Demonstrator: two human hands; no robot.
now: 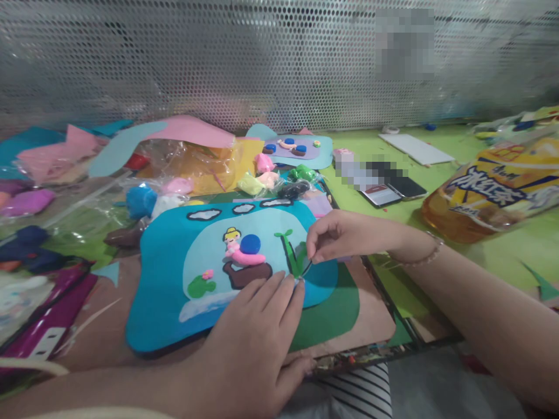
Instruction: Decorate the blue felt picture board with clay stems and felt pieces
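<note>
A blue foam board (152, 279) lies before me with a raised clay picture on it. A pink snail (248, 258) with a blue shell sits above a brown shape (247, 275), and a green lily pad (201, 286) is at the left. My left hand (257, 326) lies flat across the board's lower edge, fingers stretched out, their tips by the foot of a green clay plant (297, 262). At the plant's right side, my right hand (327, 235) pinches a thin dark strand (309, 266) that curves down to the stem's base. The fingertips partly hide that side.
Behind the board lie clay lumps (142, 201) in clear bags and a second clay picture (301, 151). Two phones (406, 181), a white tablet-like panel (417, 149) and a tea bottle (489, 192) are at the right. A perforated metal screen (262, 64) stands behind the table.
</note>
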